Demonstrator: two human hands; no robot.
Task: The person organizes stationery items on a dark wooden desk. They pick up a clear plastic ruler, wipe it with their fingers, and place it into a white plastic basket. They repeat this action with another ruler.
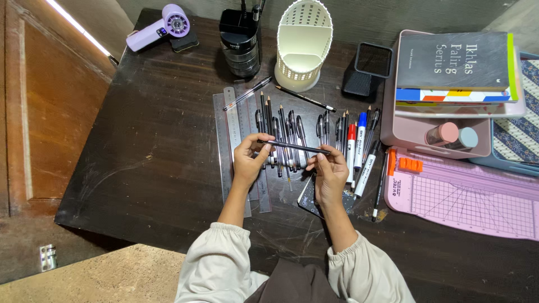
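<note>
My left hand and my right hand hold a thin black pen between them, one hand at each end, level above the dark wooden desk. Under the pen lies a row of several pens and pencils, with red and blue markers at its right end. Two metal rulers lie beside my left hand. A small dark card sits under my right hand. A white perforated pen holder stands further back.
A pink cutting mat lies at the right. Behind it a pink tray carries books and two small bottles. A black mesh cup, a black cylindrical stand and a lilac handheld fan stand along the back.
</note>
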